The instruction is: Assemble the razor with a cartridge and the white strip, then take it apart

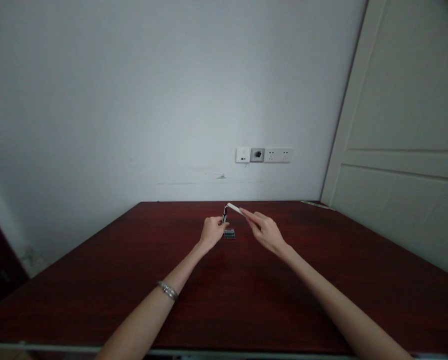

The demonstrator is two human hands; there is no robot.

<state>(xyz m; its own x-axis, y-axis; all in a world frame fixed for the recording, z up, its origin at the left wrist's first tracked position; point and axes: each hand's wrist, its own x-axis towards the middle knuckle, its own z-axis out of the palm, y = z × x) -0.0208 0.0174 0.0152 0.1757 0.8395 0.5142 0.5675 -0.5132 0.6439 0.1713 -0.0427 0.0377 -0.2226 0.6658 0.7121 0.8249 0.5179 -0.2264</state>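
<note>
The left hand (pixel 211 232) grips a tube (pixel 224 215), which rises above it. The right hand (pixel 266 231) pinches a white stick (pixel 235 208) at its near end.

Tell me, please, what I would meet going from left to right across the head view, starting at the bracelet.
Silver bracelet, left hand, white stick, right hand, panelled door.

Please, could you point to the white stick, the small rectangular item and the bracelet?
White stick (pixel 235 209), head view: exposed middle.
Small rectangular item (pixel 229 233), head view: upper face.
Bracelet (pixel 167 290), head view: middle of band.
</note>
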